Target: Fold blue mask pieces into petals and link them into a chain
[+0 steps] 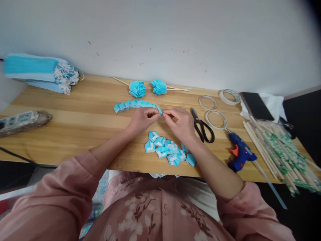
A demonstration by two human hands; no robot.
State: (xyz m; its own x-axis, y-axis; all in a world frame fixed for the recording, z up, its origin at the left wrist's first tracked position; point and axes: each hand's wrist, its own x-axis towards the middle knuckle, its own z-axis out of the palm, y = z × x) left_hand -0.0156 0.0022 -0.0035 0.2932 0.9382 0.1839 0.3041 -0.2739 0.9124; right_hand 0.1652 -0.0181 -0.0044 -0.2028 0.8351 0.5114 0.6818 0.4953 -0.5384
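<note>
Between the fingertips of both hands is a small folded blue petal piece [158, 108], standing on edge. My left hand [143, 119] pinches it from the left, and my right hand [182, 123] pinches at its lower right side. A curved row of overlapping blue folded pieces [132, 104] lies just behind my left hand. Nearer to me, a loose group of blue folded pieces [162, 152], several with white strips on them, lies below the hands, partly covered by my right forearm. Two blue flowers, one left [137, 89] and one right [158, 87], lie behind on thin sticks.
Black-handled scissors [202, 125], tape rolls [216, 119] and a blue glue gun [240, 152] lie to the right. Beyond are bundled sticks [283, 150] and a phone [257, 106]. Stacked blue masks [37, 70] and a power strip [23, 121] are left.
</note>
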